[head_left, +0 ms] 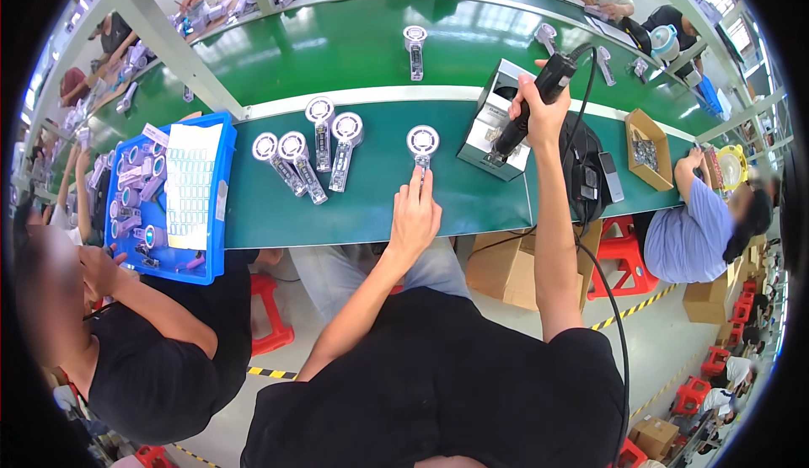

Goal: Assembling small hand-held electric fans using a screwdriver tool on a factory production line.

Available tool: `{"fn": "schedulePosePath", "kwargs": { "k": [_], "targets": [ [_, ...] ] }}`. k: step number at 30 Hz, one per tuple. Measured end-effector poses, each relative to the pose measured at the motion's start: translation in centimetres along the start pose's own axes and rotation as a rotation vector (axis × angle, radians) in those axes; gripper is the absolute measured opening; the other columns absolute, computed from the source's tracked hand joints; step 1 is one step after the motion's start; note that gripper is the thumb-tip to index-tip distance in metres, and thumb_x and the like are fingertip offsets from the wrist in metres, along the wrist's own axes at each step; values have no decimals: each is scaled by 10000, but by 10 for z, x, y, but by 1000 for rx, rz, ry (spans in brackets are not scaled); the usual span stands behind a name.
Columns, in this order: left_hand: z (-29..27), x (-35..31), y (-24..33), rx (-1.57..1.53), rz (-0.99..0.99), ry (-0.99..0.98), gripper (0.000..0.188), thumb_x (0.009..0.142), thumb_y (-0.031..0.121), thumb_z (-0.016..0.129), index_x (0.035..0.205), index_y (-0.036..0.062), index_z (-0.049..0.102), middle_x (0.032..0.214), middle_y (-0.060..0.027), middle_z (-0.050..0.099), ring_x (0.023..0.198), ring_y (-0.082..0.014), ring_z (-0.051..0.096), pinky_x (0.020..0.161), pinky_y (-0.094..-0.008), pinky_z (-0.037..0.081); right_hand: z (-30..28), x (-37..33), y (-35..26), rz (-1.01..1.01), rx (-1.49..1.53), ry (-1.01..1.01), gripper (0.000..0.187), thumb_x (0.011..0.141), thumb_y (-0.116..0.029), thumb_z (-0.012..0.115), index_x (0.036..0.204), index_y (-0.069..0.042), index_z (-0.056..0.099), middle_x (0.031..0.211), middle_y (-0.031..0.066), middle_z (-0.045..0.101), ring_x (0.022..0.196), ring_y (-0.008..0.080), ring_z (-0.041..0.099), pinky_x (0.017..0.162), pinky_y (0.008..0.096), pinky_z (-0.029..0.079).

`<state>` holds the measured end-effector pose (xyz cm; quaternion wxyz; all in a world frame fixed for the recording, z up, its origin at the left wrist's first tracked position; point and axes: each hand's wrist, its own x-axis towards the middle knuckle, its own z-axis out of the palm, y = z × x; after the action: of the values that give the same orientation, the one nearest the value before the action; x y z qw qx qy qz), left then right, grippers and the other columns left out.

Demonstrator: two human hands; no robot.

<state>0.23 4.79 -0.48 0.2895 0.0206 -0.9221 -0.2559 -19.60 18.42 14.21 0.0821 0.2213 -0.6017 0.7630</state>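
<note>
One view only, head cam. Left hand (413,215) rests on green counter (371,207), fingers stretched flat, tips touching handle of a small handheld fan (422,148) lying near centre. Right hand (539,110) is closed round a black electric screwdriver (531,106) w/ cable, tip down at a grey metal box (493,123), contents can't tell. Three more fans (308,152) lie left of it. Far left, blue tray (215,215) holds lilac fan parts & a white sheet. Right, open cardboard box (647,149) w/ small metal bits.
</note>
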Motion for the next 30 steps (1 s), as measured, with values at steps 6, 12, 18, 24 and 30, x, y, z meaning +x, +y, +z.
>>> {"fn": "schedulePosePath", "kwargs": {
  "k": [6, 12, 18, 24, 30],
  "targets": [
    [3, 2, -3, -32, 23, 29, 554, 774, 20, 616, 1305, -107, 522, 1318, -283, 540, 933, -353, 559, 808, -435, 467, 44, -45, 8, -99, 184, -63, 440, 911, 25, 602, 1296, -17, 395, 717, 100, 580, 493, 192, 563, 493, 361, 507],
    [1, 2, -5, -39, 13, 28, 549, 766, 1, 619, 1298, -96, 526, 1299, -290, 547, 929, -358, 567, 804, -440, 467, 80, -50, 25, -191, 212, -135, 502, 832, 89, 682, 1262, 19, 432, 689, 70, 631, 544, 132, 603, 531, 270, 502],
    [5, 2, -8, -9, 37, 52, 602, 731, 43, 638, 1303, -111, 529, 1302, -281, 557, 872, -320, 555, 769, -413, 464, 85, -50, 36, -197, 163, -173, 506, 831, 71, 700, 1261, 25, 439, 684, 71, 643, 546, 121, 605, 527, 256, 486],
    [4, 3, -7, -13, 34, 56, 600, 726, 41, 638, 1296, -115, 532, 1309, -282, 555, 858, -312, 548, 763, -408, 457, 87, -52, 44, -178, 162, -170, 435, 826, 81, 700, 1176, 28, 447, 687, 74, 642, 548, 109, 595, 528, 242, 470],
    [2, 4, -7, -15, 31, 43, 590, 726, 36, 635, 1284, -126, 538, 1313, -287, 556, 843, -310, 543, 760, -408, 457, 87, -60, 50, -214, 153, -238, 389, 823, 103, 689, 1121, 30, 450, 703, 69, 627, 570, 87, 579, 529, 225, 451]
  ]
}}
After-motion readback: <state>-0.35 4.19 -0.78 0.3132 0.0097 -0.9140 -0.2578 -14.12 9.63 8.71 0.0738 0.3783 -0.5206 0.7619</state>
